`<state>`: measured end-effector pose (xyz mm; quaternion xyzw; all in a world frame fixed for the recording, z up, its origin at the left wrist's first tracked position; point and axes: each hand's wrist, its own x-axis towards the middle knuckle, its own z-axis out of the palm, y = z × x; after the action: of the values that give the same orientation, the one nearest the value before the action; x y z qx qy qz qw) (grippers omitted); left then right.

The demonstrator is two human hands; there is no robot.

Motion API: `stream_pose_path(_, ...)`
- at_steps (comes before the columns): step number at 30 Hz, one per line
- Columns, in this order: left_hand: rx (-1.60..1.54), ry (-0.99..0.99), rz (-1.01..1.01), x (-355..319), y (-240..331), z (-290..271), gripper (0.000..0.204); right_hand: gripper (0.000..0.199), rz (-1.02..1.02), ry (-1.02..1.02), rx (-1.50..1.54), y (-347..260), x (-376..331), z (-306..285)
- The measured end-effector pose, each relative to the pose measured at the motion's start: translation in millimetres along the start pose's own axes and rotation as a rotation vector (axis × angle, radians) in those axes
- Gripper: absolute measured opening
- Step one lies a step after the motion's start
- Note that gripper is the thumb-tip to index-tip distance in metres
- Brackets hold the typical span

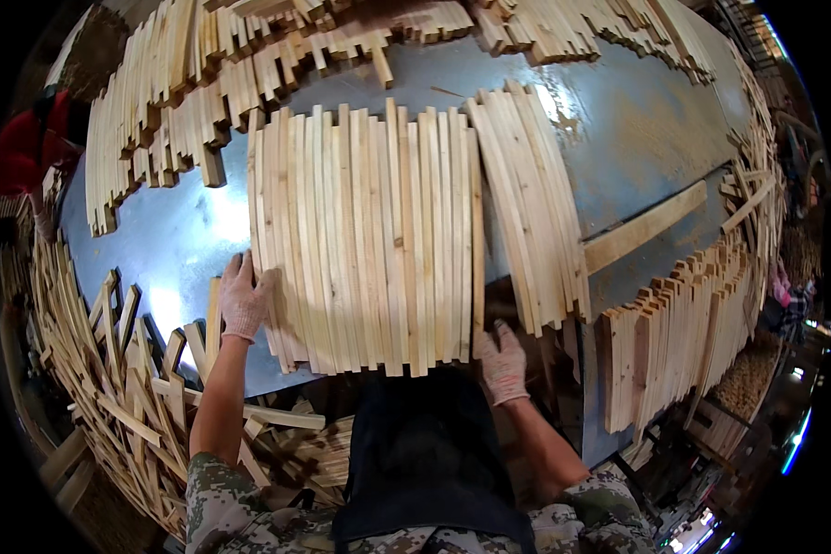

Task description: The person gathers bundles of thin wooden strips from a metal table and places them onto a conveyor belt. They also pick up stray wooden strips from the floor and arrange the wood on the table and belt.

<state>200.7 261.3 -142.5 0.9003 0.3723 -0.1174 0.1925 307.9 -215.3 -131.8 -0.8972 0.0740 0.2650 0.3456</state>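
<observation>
A broad row of pale wooden strips [360, 240] lies side by side on the metal table in front of me. My left hand [245, 300], in a light knit glove, rests at the row's left edge with its fingers stretched out and its thumb against the outer strip. At the near right corner, my right hand [503, 369], gloved too, has its fingers apart beside the last strip; whether they touch the wood is hard to make out. Just right of that row, a narrower group of strips [531, 212] lies at a slant.
More strips [157, 111] are piled along the table's far side. Loose sticks [129, 397] heap up at the left. A flat board [646, 226] lies across the sawdust-strewn metal table [434, 69], near a stack of strips [674, 342]. A person in red [30, 143] stands far left.
</observation>
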Motion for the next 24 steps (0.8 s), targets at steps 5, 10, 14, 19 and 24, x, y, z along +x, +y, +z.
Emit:
stream_pose_path(5,0.013,0.112,0.03,19,-18,35,0.08,0.07,-0.53,0.037,-0.045,-35,99,5)
stream_pose_path(10,-0.229,0.104,-0.048,18,-11,45,0.082,0.076,-0.427,-0.024,0.422,-59,120,52)
stream_pose_path(14,-0.715,-0.047,-0.156,2,8,24,0.081,0.076,-0.277,-0.032,0.533,-45,106,51)
stream_pose_path(19,-1.033,-0.279,-0.279,-8,13,11,0.077,0.062,0.016,-0.079,0.854,-34,77,47)
stream_pose_path(24,-1.057,-0.492,-0.39,-9,0,10,0.079,0.058,0.213,-0.211,0.679,-27,78,41)
